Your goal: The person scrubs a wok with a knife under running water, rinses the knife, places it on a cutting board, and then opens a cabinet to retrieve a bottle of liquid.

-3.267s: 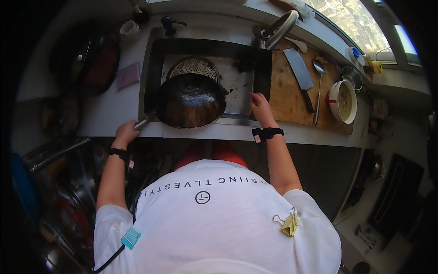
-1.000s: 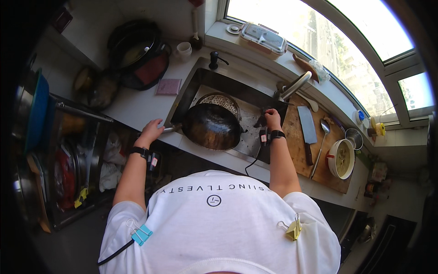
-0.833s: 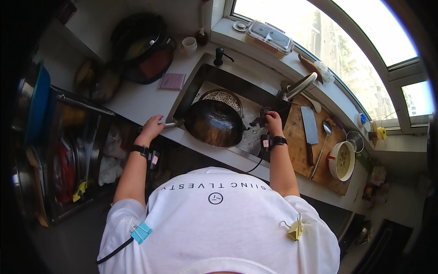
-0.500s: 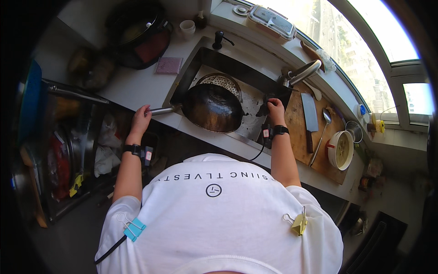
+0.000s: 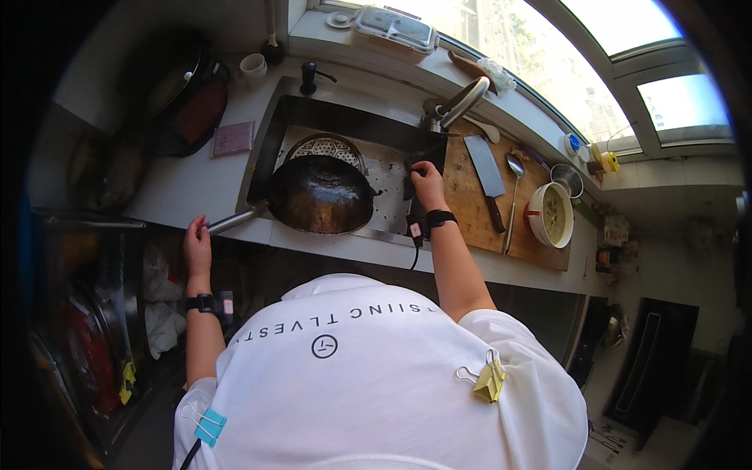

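The left hand (image 5: 197,244) reached out straight from the shoulder, wrist banded in black, its fingers closed around the end of the long metal handle (image 5: 233,221) of a dark wok (image 5: 323,193). The wok sat tilted in the steel sink (image 5: 274,137), its rim overhanging the sink's near edge, with a perforated strainer (image 5: 327,146) just behind it. To the left lay bare white counter with a pink cloth (image 5: 233,138). The right hand (image 5: 428,184) stretched forward over the sink's right side, fingers curled on something dark; what it was could not be told. The tap (image 5: 464,101) arched just above it. Right of the sink, a wooden board (image 5: 471,205) carried a cleaver (image 5: 489,177), a ladle (image 5: 513,200) and a bowl (image 5: 551,215), leaving little free space.
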